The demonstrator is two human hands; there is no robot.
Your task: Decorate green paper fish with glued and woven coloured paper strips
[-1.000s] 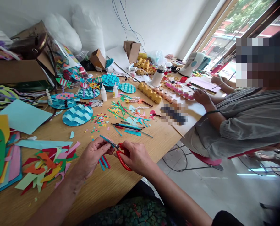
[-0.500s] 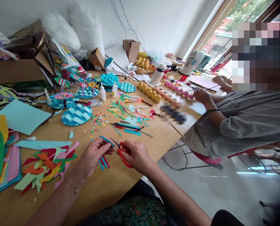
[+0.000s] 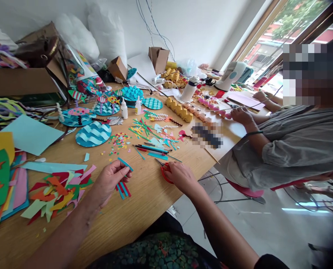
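Here, just below the frame's centre, the left hand (image 3: 113, 177) pinches a blue strip (image 3: 125, 164) between its fingers, while the right hand (image 3: 182, 174) has fingers clamped on red scissors (image 3: 163, 173).

The scissors handles (image 3: 163, 172) are red, the paper strip (image 3: 125, 164) blue — the disc (image 3: 93, 133) teal with pale-blue waves.

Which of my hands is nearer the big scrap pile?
Left. Your left hand, pinching a blue strip, is just to the right of the scrap pile; your right hand is farther right, at the scissors.
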